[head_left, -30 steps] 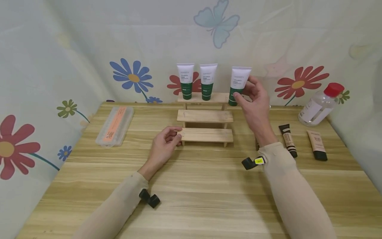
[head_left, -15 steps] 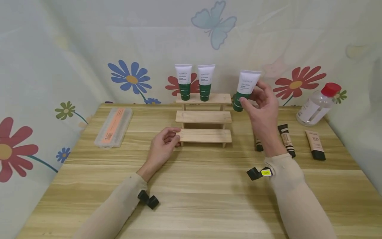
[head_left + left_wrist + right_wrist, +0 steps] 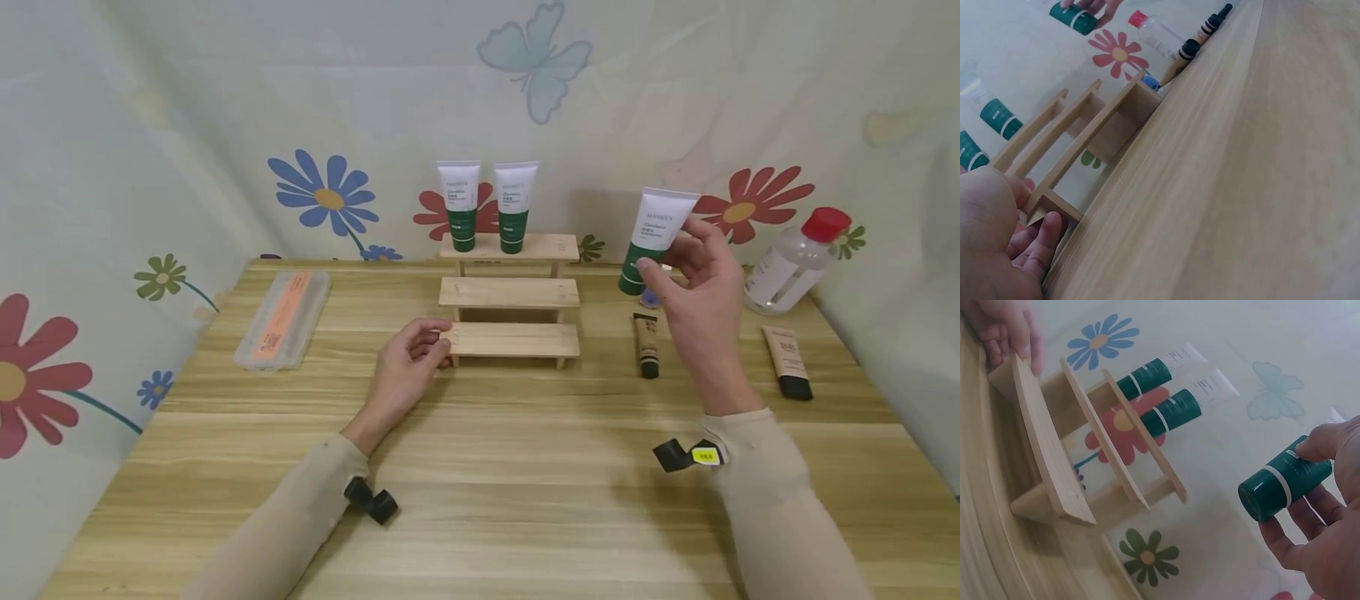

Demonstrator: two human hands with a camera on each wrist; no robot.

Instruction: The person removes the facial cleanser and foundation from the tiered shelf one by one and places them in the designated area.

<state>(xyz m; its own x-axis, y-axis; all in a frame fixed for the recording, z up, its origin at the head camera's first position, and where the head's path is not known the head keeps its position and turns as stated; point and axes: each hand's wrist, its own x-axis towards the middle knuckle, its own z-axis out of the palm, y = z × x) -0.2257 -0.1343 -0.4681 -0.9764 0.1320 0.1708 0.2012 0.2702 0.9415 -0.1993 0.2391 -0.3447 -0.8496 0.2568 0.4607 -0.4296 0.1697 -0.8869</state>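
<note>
My right hand [image 3: 705, 304] holds a white and green squeeze tube [image 3: 654, 237] in the air, to the right of a three-step wooden stand [image 3: 510, 340]. Its thumb presses the green part near the cap, as the right wrist view shows on the tube [image 3: 1285, 478]. The left hand [image 3: 405, 367] grips the left end of the lowest step, and in the left wrist view its fingers curl under that end of the stand [image 3: 1054, 206]. Two matching tubes, one at the left [image 3: 459, 208] and one beside it [image 3: 514, 208], stand upright on the top step.
A clear plastic case [image 3: 283, 321] with an orange label lies at the left. On the right are a small dark-capped tube [image 3: 647, 346], a beige BB tube [image 3: 787, 362] and a clear bottle [image 3: 791, 271] with a red cap. A blue item [image 3: 650, 297] is partly hidden behind the right hand.
My right hand has carried the tube off the right end of the top step, rightward and slightly toward me. The left hand stays on the stand.
</note>
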